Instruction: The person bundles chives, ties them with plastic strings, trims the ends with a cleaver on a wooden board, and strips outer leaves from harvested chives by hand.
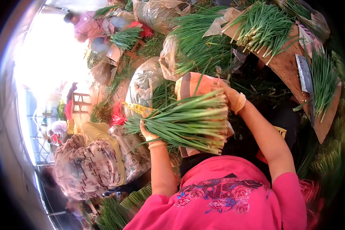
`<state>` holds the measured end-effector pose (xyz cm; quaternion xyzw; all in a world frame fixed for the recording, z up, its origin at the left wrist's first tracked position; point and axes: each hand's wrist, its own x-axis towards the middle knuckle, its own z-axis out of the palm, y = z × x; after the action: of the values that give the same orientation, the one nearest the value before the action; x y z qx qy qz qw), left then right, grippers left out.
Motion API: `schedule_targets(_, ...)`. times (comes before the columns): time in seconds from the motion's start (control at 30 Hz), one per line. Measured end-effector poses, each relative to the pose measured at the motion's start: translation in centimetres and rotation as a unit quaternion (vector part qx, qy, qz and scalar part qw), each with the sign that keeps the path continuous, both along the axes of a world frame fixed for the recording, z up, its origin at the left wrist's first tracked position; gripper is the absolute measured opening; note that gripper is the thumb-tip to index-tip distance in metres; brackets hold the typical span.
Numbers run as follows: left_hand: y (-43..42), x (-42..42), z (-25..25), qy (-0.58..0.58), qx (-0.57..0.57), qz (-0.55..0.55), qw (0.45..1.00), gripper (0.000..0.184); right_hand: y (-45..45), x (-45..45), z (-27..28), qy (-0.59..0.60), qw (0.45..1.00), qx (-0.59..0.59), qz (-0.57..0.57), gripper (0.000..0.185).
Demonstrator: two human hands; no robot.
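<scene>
A thick bunch of green chives lies across in front of my body, its pale cut stem ends to the right and its leaf tips to the left. My left hand, in a light glove, grips the leafy part from below. At the upper stem end, my gloved right hand is closed on the bunch, its fingers partly hidden. A yellow printed tape shows just beyond the leaves near my left hand. Behind the bunch, an orange cloth covers my lap area.
A wooden board at the right bears a chive pile, a broad-bladed knife and a smaller bunch. Plastic bags and loose chives lie ahead. Another person bends at the left; one sits farther off.
</scene>
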<state>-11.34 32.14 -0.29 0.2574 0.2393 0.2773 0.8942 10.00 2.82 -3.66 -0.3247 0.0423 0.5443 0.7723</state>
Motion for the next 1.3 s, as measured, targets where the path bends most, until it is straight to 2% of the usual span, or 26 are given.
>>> schedule_targets(0.03, 0.0, 0.0, 0.5, 0.012, 0.010, -0.001, 1.000, 0.053, 1.9, 0.4, -0.2, 0.036, 0.998, 0.048, -0.001, 0.038)
schedule_targets(0.07, -0.3, -0.1, 1.1, 0.025, 0.020, -0.003, 0.999, 0.055, 3.2, 1.3, -1.6, 0.074, 0.983, 0.157, 0.056, 0.037)
schedule_targets(0.17, -0.7, 0.7, 2.3, 0.034, 0.048, -0.001, 0.998, 0.058, 3.1, 1.5, 2.6, -0.155, 0.979, -0.088, 0.098, 0.033)
schedule_targets(0.27, 0.2, 0.6, 1.6, 0.031, 0.074, -0.019, 0.997, 0.061, 1.8, 2.3, 6.5, -0.281, 0.958, -0.044, -0.036, 0.028)
schedule_targets(0.33, 0.0, 0.6, 1.5, 0.051, 0.058, 0.028, 0.997, 0.058, -2.3, 5.9, 7.1, -0.441, 0.889, -0.013, -0.123, 0.021)
schedule_targets(0.37, 0.1, 0.5, 1.3, 0.064, 0.035, 0.037, 0.997, 0.056, -4.2, 7.1, 8.8, -0.163, 0.960, 0.123, -0.194, 0.020)
schedule_targets(0.4, -1.3, 0.7, 2.4, 0.066, 0.038, 0.038, 0.996, 0.055, -6.1, 7.8, 10.4, -0.118, 0.938, 0.082, -0.316, 0.019)
schedule_targets(0.47, -0.7, 0.4, 1.4, 0.079, -0.005, 0.036, 0.996, 0.054, -11.3, 10.4, 9.9, -0.085, 0.897, 0.211, -0.380, 0.019)
schedule_targets(0.5, -0.5, 0.3, 0.9, 0.082, -0.015, 0.035, 0.996, 0.054, -13.1, 9.9, 9.6, -0.172, 0.882, 0.225, -0.376, 0.019)
schedule_targets(0.53, -0.4, 0.3, 0.5, 0.085, -0.024, 0.034, 0.996, 0.054, -14.1, 9.2, 10.0, -0.197, 0.885, -0.012, -0.421, 0.021)
schedule_targets(0.57, -0.3, 0.1, 0.1, 0.089, -0.033, 0.032, 0.995, 0.053, -14.2, 7.7, 11.0, -0.306, 0.893, -0.193, -0.267, 0.022)
schedule_targets(0.6, -0.1, 0.0, -0.5, 0.081, -0.035, 0.028, 0.996, 0.053, -13.9, 6.0, 11.8, -0.394, 0.840, -0.361, -0.094, 0.024)
schedule_targets(0.67, 0.2, 0.1, -1.4, 0.065, -0.041, 0.016, 0.997, 0.053, -12.7, 2.3, 7.9, -0.400, 0.823, -0.404, -0.004, 0.026)
schedule_targets(0.73, 0.0, 0.5, -1.6, 0.054, -0.024, 0.006, 0.998, 0.053, -10.6, -1.0, 5.5, -0.333, 0.879, -0.331, 0.081, 0.026)
schedule_targets(0.8, -0.8, 0.8, -1.1, 0.062, 0.008, 0.020, 0.998, 0.053, -6.9, -3.5, 6.8, -0.236, 0.894, -0.311, 0.219, 0.030)
schedule_targets(0.87, -1.8, 1.3, 0.4, 0.075, -0.015, 0.015, 0.997, 0.052, -3.9, -6.6, 4.8, -0.257, 0.948, -0.132, 0.129, 0.031)
schedule_targets(0.9, -2.0, 1.3, 0.9, 0.082, -0.027, 0.015, 0.996, 0.052, -2.6, -6.7, 5.1, -0.461, 0.877, -0.041, 0.128, 0.033)
schedule_targets(0.93, -1.1, 1.0, 0.1, 0.083, -0.026, 0.007, 0.996, 0.050, -1.6, -6.7, 5.1, -0.638, 0.759, 0.053, 0.119, 0.035)
schedule_targets(0.97, -1.3, 1.3, 0.8, 0.080, -0.021, 0.015, 0.996, 0.048, -1.1, -8.1, 3.7, -0.204, 0.966, 0.044, 0.154, 0.036)
schedule_targets(1.0, -1.6, 1.6, 1.5, 0.077, -0.016, 0.024, 0.997, 0.046, -0.4, -8.4, -4.2, -0.012, 0.967, 0.184, 0.177, 0.037)
schedule_targets(1.1, -0.2, 1.4, 0.7, 0.064, -0.011, 0.022, 0.998, 0.042, -1.9, -7.7, 0.0, -0.033, 0.997, 0.052, 0.037, 0.036)
schedule_targets(1.13, 0.1, 1.3, 0.6, 0.067, -0.009, 0.032, 0.997, 0.042, -2.8, -6.6, 2.9, -0.054, 0.997, 0.063, -0.001, 0.028)
schedule_targets(1.17, 0.1, 1.1, 0.7, 0.068, -0.024, 0.033, 0.997, 0.042, -4.7, -5.9, 5.4, -0.129, 0.987, -0.014, -0.098, 0.023)
schedule_targets(1.2, 0.2, 1.2, 0.9, 0.069, -0.038, 0.032, 0.996, 0.043, -7.6, -4.5, 5.7, -0.100, 0.985, 0.063, -0.128, 0.018)
schedule_targets(1.23, 0.1, 1.4, 1.1, 0.070, -0.052, 0.030, 0.996, 0.043, -9.1, -3.8, 7.7, -0.148, 0.969, 0.014, -0.197, 0.021)
schedule_targets(1.3, -0.3, 1.5, 1.6, 0.085, -0.051, 0.057, 0.993, 0.045, -11.6, -3.4, 11.8, -0.326, 0.906, -0.178, -0.202, 0.020)
